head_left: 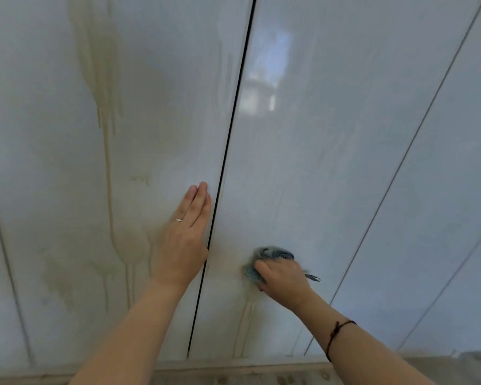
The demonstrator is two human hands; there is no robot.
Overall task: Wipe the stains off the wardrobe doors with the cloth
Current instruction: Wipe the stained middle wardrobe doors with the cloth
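Observation:
Two glossy white wardrobe doors fill the view, split by a dark vertical gap (228, 151). The left door (53, 190) carries long yellowish drip stains (109, 168) running down from the top. My left hand (185, 240) lies flat on the left door beside the gap, fingers straight and together. My right hand (282, 277) grips a crumpled blue cloth (272, 254) and presses it on the right door (331, 162) low down. Faint yellowish streaks (245, 323) run down just below the cloth.
A further door panel (456, 190) stands to the right behind a thin seam. A beige plinth or floor strip (233, 370) runs along the bottom edge. A bright window reflection (261, 87) shows on the right door near the gap.

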